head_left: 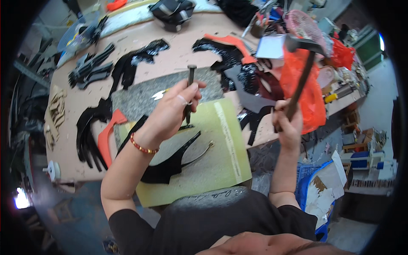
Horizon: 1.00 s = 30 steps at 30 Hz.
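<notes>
My left hand is closed around a dark metal punch, held upright with its tip down at a small black strip on the yellow-green cutting board. Raised at the right, my right hand grips the handle of a hammer, its metal head up and apart from the punch. On the board below my left hand lies a black cut piece with a pointed end. A thin curved strip lies beside it.
A grey speckled slab lies beyond the board. Black strips and an orange cut piece are at the left. An orange-red plastic bag hangs over the table's right side. A blue crate stands lower right.
</notes>
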Tool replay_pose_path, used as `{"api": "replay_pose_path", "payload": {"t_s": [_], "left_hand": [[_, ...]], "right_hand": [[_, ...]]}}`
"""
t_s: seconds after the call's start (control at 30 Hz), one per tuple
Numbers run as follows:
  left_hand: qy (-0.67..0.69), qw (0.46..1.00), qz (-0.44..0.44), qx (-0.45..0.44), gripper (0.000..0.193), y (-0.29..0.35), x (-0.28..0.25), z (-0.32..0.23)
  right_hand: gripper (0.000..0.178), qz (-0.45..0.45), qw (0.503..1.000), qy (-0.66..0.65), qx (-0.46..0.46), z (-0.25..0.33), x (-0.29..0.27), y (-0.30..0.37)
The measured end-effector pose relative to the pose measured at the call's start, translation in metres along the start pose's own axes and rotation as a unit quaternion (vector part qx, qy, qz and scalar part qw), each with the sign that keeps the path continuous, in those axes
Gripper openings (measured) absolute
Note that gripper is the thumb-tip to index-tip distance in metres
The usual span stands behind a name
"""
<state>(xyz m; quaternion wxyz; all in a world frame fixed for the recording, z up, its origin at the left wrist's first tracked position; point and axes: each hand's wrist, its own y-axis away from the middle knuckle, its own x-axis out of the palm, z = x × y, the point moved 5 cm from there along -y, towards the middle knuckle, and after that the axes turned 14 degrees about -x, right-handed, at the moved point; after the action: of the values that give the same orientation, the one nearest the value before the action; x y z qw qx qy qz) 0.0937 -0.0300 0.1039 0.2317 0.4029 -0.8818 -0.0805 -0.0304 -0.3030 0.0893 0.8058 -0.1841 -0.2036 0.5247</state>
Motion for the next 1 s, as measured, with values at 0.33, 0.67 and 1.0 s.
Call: {"api": "replay_pose_path", "payload": {"t_s": [0.33,0.67,1.0], "left_hand": [[0.028,0.996,-0.083,0.033,0.015,0.017,-0.065,0.057],[-0.404,0.893,-0.189,0.068,0.016,0.038,-0.084,0.063],[-0.399,0.888,-0.196,0.117,0.014,0.04,-0.085,0.065]], "right_hand": [[0.024,0.113,0.992,-0.008,0.062,0.009,0.022,0.03],[0.024,0.389,0.848,0.358,0.036,-0.01,0.104,0.046],[0.021,0.381,0.848,0.357,0.091,-0.013,0.093,0.053]]}}
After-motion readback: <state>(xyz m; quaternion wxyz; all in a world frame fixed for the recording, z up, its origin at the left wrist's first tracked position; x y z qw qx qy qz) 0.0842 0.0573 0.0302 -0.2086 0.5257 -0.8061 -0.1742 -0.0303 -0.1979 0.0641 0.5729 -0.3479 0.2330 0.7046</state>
